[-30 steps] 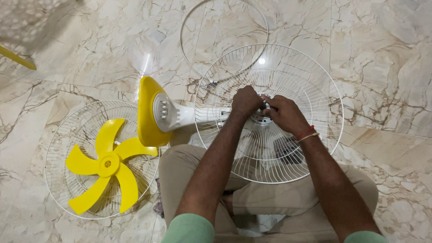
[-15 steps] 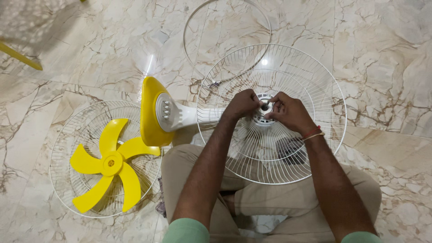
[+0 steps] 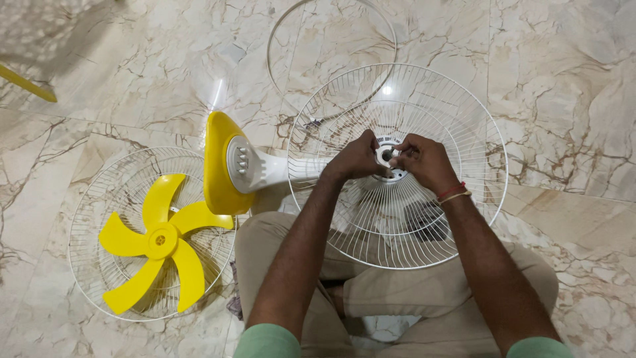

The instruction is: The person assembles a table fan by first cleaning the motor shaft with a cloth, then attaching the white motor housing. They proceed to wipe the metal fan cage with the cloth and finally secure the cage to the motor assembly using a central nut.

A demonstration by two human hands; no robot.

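The rear fan guard (image 3: pixel 457 126) is a round white wire grille with thin radial spokes and a heavier outer ring. It lies tilted over the seated person's lap, above the marble floor (image 3: pixel 563 79). At its centre sits a white hub nut (image 3: pixel 387 156) around a dark shaft opening. The fan's white neck (image 3: pixel 291 169) runs left from the hub to the yellow and grey motor housing (image 3: pixel 228 166), which carries a row of small buttons.

The left hand (image 3: pixel 354 159) covers the left side of the hub, so the joint between neck and guard is hidden. Whether the nut is threaded on cannot be determined. A dark object shows through the wires below the right wrist; its kind is unclear.

Both forearms extend forward from green sleeves, converging at the hub. The left hand is curled closed, gripping at the hub's left edge. The right hand (image 3: pixel 424 159) is partly closed, fingertips pinched on the hub nut; a red and white thread band circles its wrist.

To the left, a yellow five-blade impeller (image 3: pixel 156 242) rests in a second guard (image 3: pixel 86 199). A loose white rim ring (image 3: pixel 271 50) lies beyond.
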